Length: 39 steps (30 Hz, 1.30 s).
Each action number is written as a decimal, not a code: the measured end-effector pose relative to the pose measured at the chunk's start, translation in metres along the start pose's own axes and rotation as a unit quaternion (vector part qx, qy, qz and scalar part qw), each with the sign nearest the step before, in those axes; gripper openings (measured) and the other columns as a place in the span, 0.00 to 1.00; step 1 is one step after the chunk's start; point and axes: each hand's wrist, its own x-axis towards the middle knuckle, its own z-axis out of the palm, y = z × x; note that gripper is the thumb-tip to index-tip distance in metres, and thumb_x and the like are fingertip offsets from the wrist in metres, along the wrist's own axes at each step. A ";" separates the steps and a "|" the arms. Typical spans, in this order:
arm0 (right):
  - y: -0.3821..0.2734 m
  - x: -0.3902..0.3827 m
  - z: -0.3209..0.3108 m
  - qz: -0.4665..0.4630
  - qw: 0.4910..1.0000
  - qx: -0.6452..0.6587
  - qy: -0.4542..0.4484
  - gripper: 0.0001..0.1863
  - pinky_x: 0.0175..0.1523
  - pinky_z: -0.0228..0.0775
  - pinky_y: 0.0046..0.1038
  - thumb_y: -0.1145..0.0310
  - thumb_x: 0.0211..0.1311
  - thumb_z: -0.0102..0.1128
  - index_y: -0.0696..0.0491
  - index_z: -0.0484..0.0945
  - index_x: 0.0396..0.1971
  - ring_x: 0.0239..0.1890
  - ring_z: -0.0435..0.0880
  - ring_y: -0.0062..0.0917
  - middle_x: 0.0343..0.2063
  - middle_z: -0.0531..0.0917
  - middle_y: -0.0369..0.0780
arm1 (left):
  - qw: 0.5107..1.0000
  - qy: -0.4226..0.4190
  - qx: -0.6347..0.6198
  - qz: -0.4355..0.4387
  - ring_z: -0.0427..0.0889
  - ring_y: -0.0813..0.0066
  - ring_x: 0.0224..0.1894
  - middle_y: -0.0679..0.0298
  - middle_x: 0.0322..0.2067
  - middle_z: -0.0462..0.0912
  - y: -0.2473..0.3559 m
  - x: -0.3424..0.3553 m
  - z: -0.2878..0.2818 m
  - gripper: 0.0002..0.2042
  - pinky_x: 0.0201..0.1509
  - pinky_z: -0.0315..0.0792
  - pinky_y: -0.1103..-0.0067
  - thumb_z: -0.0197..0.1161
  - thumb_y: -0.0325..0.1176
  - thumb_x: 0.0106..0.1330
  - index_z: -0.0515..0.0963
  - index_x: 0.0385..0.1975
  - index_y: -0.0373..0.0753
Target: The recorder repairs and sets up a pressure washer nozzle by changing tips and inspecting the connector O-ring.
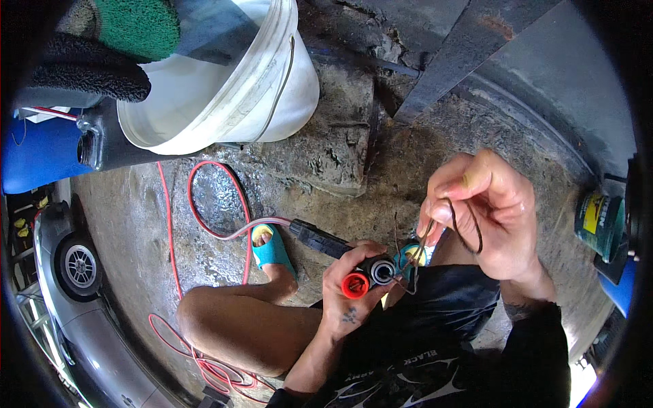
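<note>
My left hand [340, 302] is closed around a black tool [320, 239] near the lower middle, with a red knob [355, 285] and an open round metal-ringed port [382, 270] facing up. A pink-red hose [246, 224] runs to the tool's far end. My right hand [486, 204], up and right of it, pinches a thin dark looped wire or cord [476, 241] between thumb and fingers. Thin strands hang down from it beside the port; whether they enter it I cannot tell.
A white bucket [282, 109] and dark and green fluffy pads [136, 30] sit upper left, by a blue container [30, 156]. A silver car [102, 340] stands left. My legs in blue slippers [272, 251] are on wet concrete. A green tub [592, 221] is at right.
</note>
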 end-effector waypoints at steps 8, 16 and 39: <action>-0.022 -0.007 0.012 -0.049 0.975 -0.213 -0.042 0.04 0.32 0.77 0.22 0.80 0.63 0.51 0.58 0.68 0.36 0.28 0.81 0.23 0.31 0.76 0.47 | 0.990 0.041 -0.082 -0.110 0.80 0.69 0.44 0.58 0.42 0.80 0.000 -0.005 0.004 0.22 0.49 0.73 0.77 0.74 0.23 0.46 0.75 0.42 0.36; -0.021 -0.017 0.009 -0.096 0.965 -0.246 -0.002 0.03 0.31 0.76 0.21 0.80 0.62 0.54 0.59 0.71 0.35 0.26 0.82 0.23 0.30 0.78 0.47 | 0.998 0.009 -0.052 -0.040 0.79 0.69 0.46 0.59 0.43 0.79 -0.005 0.000 0.005 0.21 0.51 0.71 0.76 0.72 0.20 0.45 0.74 0.42 0.35; -0.007 -0.023 0.007 -0.084 0.992 -0.089 0.002 0.08 0.38 0.77 0.23 0.86 0.61 0.48 0.63 0.69 0.40 0.32 0.81 0.25 0.36 0.75 0.49 | 1.000 0.010 0.013 -0.011 0.81 0.69 0.43 0.58 0.41 0.80 -0.001 0.001 0.006 0.22 0.48 0.73 0.77 0.73 0.21 0.44 0.74 0.42 0.35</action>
